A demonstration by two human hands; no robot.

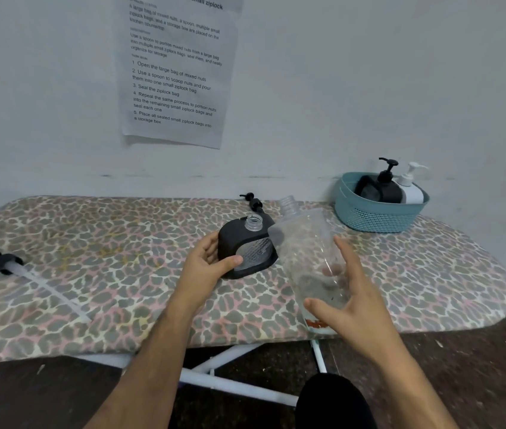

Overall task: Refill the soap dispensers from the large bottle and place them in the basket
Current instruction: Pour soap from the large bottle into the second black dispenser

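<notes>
At the bottom of the frame we see our two forearms reaching up toward the board. Our right hand grasps the large clear bottle right of centre, thumb in front and fingers curled behind its lower body; the bottle leans with its uncapped neck pointing up and left, toward the dispenser. Our left hand holds the black soap dispenser at centre, thumb across its front; the dispenser stands on the leopard-print ironing board with its clear threaded neck open. Just behind it, a small black pump head lies on the board. At the left edge lies a second black pump with a long clear tube. In the right of the frame, a teal basket sits on the board against the wall, holding a black dispenser and a white dispenser, side by side, pumps on. A printed sheet hangs on the wall, upper centre.
</notes>
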